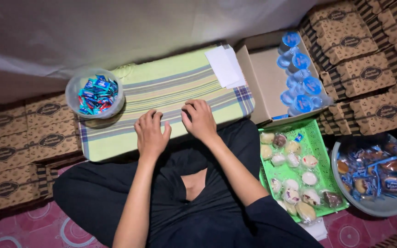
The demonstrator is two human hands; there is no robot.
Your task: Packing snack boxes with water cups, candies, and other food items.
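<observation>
Both hands lie flat, palms down and fingers spread, grasping nothing. The left hand [151,133] and the right hand [200,120] press on the near edge of a green striped cloth [171,87], which covers a low bench at the centre of the frame. The cloth is spread smooth, with nothing on it between the hands. Judged from this, the working surface is laid out and no packing has begun on it.

A small stack of white paper sheets [225,65] rests on the cloth's upper right corner. At the cloth's left end stands a clear round tub [95,94] holding small wrapped sweets in blue and red.

Right of the bench, an open cardboard carton [265,78] holds sealed water cups with blue lids, roughly half filling it. Below it, a green plastic basket [318,147] holds wrapped cakes and buns in rows. At lower right, a round basin [377,206] holds packets of snacks.

Closed brown printed boxes are stacked at upper right [359,46], and more at left [19,151].
</observation>
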